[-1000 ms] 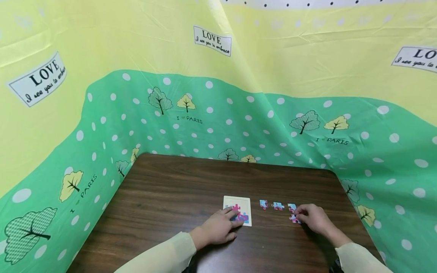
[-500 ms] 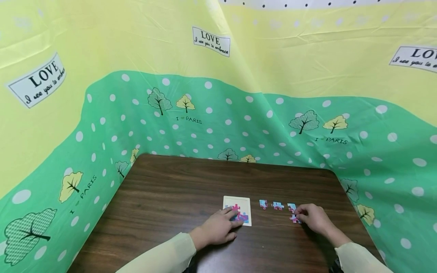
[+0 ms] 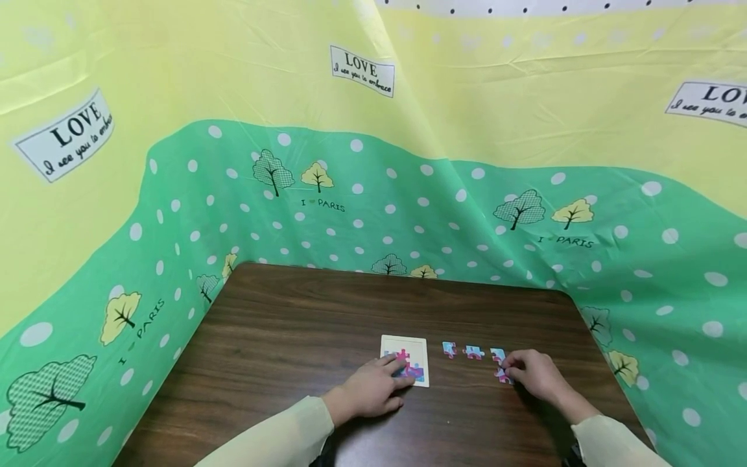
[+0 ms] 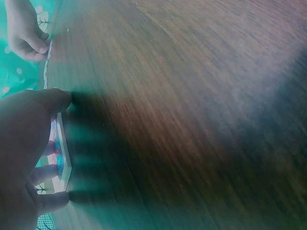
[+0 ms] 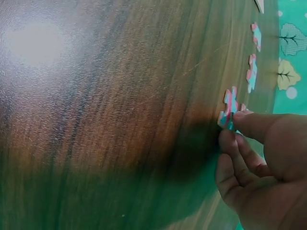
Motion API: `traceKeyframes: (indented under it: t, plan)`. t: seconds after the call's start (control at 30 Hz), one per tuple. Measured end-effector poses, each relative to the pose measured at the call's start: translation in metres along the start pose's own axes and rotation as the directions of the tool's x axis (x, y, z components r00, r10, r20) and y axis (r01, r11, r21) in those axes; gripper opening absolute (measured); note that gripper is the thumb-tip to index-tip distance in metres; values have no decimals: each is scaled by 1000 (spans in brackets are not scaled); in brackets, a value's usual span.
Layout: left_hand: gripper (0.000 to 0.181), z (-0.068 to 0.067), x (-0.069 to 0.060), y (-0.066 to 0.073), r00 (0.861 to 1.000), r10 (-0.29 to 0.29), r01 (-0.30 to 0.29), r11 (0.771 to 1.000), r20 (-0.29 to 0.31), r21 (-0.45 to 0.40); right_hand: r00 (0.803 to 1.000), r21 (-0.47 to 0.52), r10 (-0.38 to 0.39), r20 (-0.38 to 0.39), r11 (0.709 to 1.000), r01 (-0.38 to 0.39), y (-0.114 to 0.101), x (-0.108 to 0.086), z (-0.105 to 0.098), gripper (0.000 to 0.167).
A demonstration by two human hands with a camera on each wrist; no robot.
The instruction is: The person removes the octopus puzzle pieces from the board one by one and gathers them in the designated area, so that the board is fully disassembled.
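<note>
In the head view a cream puzzle tray holds joined pink, blue and purple pieces. My left hand rests on it with fingers spread, covering part of the pieces. To the right, my right hand has thumb and fingertips on a pink and blue piece. Just above that lies another piece, close to the fingertips. In the right wrist view the thumb and a finger pinch the piece at its edge.
Two loose pieces, one nearer the tray and one beside it, lie between the tray and my right hand. The brown wooden table is bordered by a green and yellow printed cloth.
</note>
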State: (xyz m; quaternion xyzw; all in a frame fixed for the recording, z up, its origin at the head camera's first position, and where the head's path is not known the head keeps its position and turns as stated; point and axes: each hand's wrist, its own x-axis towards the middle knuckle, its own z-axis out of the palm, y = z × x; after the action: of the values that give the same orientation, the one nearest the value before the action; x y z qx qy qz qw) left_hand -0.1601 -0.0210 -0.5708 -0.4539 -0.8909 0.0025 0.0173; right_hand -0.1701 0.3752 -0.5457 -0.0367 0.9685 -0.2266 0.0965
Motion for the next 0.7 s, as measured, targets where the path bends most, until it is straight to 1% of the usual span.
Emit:
traceKeyframes:
  t: [0.2,0.4,0.53,0.7]
  plan:
    - [53,0,-2,-3,1000,-13,13,1000,20,-14,998,6,-61,-18,998,61,-16,4,-6,6]
    - [54,-2,-7,-4,999,-25,25,999,29,-28,992,36,-129,-8,991,129,-50,17,-9,11]
    - [52,-4,-11,-4,999,-38,39,999,36,-35,985,35,-174,-13,984,174,-79,29,-2,14]
    - [53,-3,-14,-3,998,-53,54,998,42,-27,978,45,-210,2,977,209,-113,43,13,16]
